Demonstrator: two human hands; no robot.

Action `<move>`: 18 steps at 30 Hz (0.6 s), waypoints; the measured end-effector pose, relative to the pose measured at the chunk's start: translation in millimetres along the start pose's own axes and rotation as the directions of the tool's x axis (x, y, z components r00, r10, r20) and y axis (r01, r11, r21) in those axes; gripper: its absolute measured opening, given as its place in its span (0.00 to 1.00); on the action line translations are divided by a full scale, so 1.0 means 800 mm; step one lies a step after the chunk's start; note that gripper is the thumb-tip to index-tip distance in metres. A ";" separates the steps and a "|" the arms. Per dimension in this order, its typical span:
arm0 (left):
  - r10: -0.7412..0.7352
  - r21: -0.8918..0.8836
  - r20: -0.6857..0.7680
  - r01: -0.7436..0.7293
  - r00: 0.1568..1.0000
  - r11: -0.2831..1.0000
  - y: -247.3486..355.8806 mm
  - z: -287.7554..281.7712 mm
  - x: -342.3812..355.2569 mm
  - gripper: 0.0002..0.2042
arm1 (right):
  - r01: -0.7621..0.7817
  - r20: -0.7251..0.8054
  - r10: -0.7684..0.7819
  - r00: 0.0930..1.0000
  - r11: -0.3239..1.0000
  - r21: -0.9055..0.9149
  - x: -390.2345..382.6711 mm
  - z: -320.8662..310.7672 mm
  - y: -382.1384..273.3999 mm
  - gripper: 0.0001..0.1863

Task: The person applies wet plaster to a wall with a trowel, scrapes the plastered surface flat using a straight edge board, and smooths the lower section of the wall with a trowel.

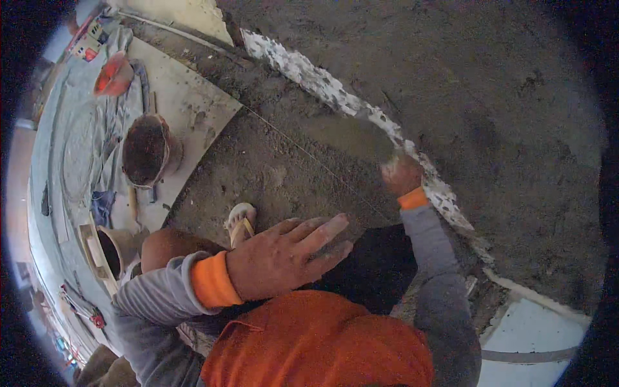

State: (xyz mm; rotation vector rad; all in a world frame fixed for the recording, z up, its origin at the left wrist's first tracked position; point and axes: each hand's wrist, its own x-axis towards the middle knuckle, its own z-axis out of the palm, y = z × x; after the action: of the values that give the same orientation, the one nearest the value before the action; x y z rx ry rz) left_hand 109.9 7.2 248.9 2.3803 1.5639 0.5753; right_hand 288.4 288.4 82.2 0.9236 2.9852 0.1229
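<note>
My left hand hovers palm down over my lap, its fingers stretched out and slightly apart, holding nothing. Out in front on the right, my right hand is curled like a fist and blurred by motion. It is close against a rough white strip that runs along the edge of a grey, mortar-like surface. A smeared brownish-grey patch extends left from that hand; whether it is a tool cannot be made out. A thin taut string crosses the dark, gritty ground.
To the left, a dirty bucket stands on a pale board, near a red bowl-like container and crumpled grey sheeting. Another bucket is beside my knee. My sandalled foot rests on the ground. Pale panels lie lower right.
</note>
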 end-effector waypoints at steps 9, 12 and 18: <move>-0.013 -0.044 0.064 0.016 0.998 0.999 0.005 -0.004 0.002 0.26 | -0.133 -0.028 0.134 0.991 0.990 0.041 -0.015 0.006 0.010 0.23; -0.012 -0.011 0.056 0.013 0.998 1.000 0.008 -0.006 0.002 0.26 | -0.222 0.058 0.218 0.974 0.972 0.078 -0.011 0.001 0.017 0.24; -0.006 -0.027 0.092 0.008 0.996 1.000 0.010 -0.008 0.000 0.27 | -0.241 0.142 0.228 0.963 0.967 0.077 -0.001 0.005 0.014 0.18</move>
State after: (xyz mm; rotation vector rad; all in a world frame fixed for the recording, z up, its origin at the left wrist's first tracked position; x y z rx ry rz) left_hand 113.8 3.9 258.1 2.3454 1.5151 0.4755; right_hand 295.4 297.6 79.0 1.2425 2.7719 -0.0749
